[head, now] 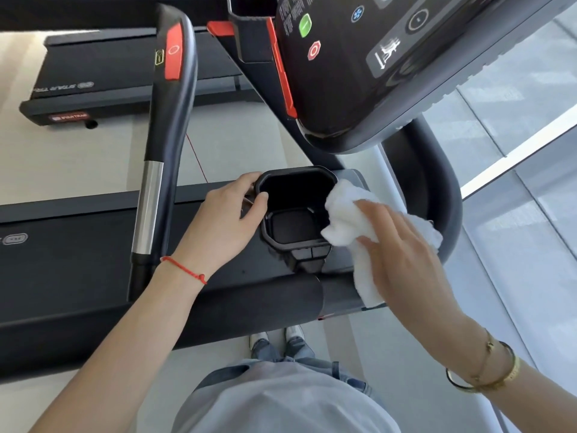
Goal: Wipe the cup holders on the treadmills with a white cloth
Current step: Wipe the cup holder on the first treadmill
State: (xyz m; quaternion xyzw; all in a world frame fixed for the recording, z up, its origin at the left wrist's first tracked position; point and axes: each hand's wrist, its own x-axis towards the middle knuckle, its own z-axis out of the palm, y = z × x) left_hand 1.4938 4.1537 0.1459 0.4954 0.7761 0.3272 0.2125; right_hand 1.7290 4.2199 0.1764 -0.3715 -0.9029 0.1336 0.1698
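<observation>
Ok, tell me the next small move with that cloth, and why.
Probably push the white cloth down into the cup holder and sweep its floor. The right hand has the cloth bunched only at the holder's right rim, the dark well inside looks untouched, and the left hand already grips the left rim to steady it.

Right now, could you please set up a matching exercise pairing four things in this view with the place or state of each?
Column one:
1. left hand
2. white cloth
3. cup holder
4. round green button

Column two:
A. on the treadmill console panel
B. grips the cup holder's left rim
C. bunched under the right hand at the holder's right rim
D. black, nothing inside it

Pairs: 1-B, 2-C, 3-D, 4-A
</observation>
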